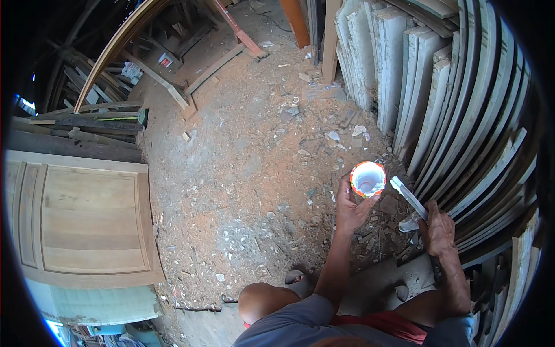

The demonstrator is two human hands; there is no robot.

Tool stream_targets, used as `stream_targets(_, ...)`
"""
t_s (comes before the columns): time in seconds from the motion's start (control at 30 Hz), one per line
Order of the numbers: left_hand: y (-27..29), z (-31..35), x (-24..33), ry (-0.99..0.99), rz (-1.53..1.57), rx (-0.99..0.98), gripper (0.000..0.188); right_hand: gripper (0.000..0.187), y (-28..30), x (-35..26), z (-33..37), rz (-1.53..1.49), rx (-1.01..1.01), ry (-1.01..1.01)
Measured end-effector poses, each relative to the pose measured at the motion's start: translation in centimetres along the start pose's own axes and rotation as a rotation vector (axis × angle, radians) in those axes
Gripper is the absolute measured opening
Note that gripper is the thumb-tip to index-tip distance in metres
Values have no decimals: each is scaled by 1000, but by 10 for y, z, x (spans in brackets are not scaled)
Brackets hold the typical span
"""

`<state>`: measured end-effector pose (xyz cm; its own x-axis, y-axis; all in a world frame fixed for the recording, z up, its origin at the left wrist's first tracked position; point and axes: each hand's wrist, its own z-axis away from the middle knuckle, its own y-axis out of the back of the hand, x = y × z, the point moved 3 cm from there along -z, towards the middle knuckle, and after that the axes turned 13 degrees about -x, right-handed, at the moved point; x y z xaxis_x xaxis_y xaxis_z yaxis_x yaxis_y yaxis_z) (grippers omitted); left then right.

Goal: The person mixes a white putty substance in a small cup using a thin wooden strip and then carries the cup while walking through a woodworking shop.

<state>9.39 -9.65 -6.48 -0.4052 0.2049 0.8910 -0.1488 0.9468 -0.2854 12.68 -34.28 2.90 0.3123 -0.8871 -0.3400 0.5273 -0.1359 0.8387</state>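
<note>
My left hand (351,213) is closed around a small round cup (359,174) with an orange-red rim. Its mouth faces up, showing a white inside and a white smear over the lip nearest my right hand. To the right, my right hand (440,232) grips a narrow flat stick (411,199) coated with white stuff at its upper end. The stick's tip is just right of the cup, apart from it. Whether the stick is wood or metal I cannot tell.
Tall stacks of white-edged boards (425,87) stand close on the right. A panelled wooden door (92,220) lies at the left. Wood chips and scraps litter the dirt floor (231,150). A wooden frame (170,89) and a white bucket (166,60) are at the back.
</note>
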Motion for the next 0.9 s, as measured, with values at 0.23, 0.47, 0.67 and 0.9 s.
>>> stream_targets(0.23, -24, -21, 64, -20, -34, 35, 88, 40, -1, -21, -15, 31, -60, -45)
stream_targets(0.47, -38, -44, 231, 43, -385, 78, 82, 41, 19, -55, 19, -190, 70, -28)
stream_targets(0.67, 23, 22, 376, 336, -858, -1, 75, 46, 59, -104, 84, -50, -153, -78)
stream_targets(0.9, -16, 29, 516, 440, -814, 106, 74, 39, 183, -93, 128, 186, -224, -172)
